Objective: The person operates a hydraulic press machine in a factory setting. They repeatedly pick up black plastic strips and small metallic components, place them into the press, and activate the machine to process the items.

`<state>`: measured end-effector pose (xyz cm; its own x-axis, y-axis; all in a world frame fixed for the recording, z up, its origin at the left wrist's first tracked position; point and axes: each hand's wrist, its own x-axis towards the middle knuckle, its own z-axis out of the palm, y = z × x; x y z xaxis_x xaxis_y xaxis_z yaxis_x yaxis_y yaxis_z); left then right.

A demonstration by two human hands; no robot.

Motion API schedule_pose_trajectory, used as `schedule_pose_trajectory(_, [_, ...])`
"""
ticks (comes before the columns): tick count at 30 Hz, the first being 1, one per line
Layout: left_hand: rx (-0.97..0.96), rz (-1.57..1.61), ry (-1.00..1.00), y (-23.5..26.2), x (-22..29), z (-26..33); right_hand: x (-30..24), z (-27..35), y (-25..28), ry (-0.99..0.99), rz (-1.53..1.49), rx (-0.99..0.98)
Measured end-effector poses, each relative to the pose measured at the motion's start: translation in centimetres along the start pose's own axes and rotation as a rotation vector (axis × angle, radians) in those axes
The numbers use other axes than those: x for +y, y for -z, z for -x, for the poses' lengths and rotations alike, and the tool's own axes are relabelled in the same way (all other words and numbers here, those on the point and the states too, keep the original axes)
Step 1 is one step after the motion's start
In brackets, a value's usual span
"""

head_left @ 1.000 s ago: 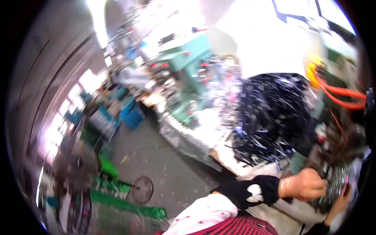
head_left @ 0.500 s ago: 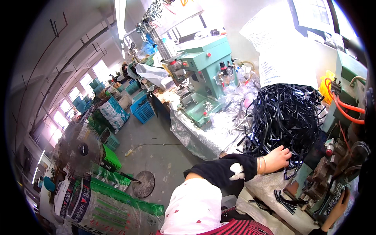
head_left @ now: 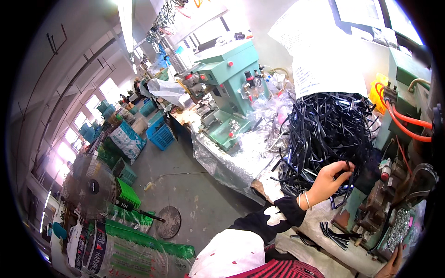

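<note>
My left hand [head_left: 326, 184] reaches over the near right side of a heap of flat black strips [head_left: 324, 134], in a black sleeve cuff with a white bow. Its thumb and fingers are closed at the heap's edge, seemingly on a black strip [head_left: 348, 167]; the fingertips partly hide it. Low at the right rim, my right hand [head_left: 394, 264] is only partly visible, beside a tray of small shiny metal pieces [head_left: 397, 229]. Whether it grips anything does not show. A few loose black strips [head_left: 334, 236] lie on pale sacking [head_left: 315, 215] between the hands.
A metal machine [head_left: 378, 204] with orange hoses [head_left: 408, 119] stands at the right. Behind the heap rises a white printed sack [head_left: 324, 65]. A green press [head_left: 227, 76] sits on the foil-covered bench. To the left are a fan [head_left: 90, 185], a blue crate [head_left: 161, 133] and large bags [head_left: 125, 250].
My left hand has turned, and its fingers have moved up and slightly right along the heap's edge, closing together. My right hand has shifted lower beside the metal pieces. The whole view has shifted slightly.
</note>
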<state>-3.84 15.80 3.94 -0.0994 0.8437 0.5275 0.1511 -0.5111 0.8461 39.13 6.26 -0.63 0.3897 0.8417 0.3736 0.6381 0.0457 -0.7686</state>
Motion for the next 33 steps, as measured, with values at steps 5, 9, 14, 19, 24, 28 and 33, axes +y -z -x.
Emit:
schedule_pose_trajectory(5, [0.037,-0.415,-0.34,-1.4,0.1,-3.3,-6.5,-4.0,-7.2,0.024,-0.426,-0.092])
schedule_pose_trajectory(9, [0.244,-0.016,0.242,-0.8,0.1,1.2,-12.4,-3.6,-12.1,-0.08,-0.652,-0.161])
schedule_pose_trajectory(14, [0.26,0.069,-0.019,-3.7,4.5,0.0,-14.7,-3.3,-10.5,-0.112,-0.936,-0.126])
schedule_pose_trajectory(19, [0.047,0.125,-0.203,-7.7,9.5,-3.8,-16.2,-3.1,-10.3,-0.228,-1.083,-0.221])
schedule_pose_trajectory(24, [-0.007,0.122,-0.239,-7.5,9.4,-3.0,-17.5,-1.6,-7.9,-0.158,-1.0,-0.277])
schedule_pose_trajectory(28, [-0.175,-0.185,-0.497,-7.7,7.9,0.7,-15.1,-1.9,-3.1,0.075,-0.556,-0.375])
schedule_pose_trajectory(33, [-0.396,-0.462,-0.853,-11.1,8.0,1.8,-3.9,-0.7,-1.4,0.124,0.488,0.051])
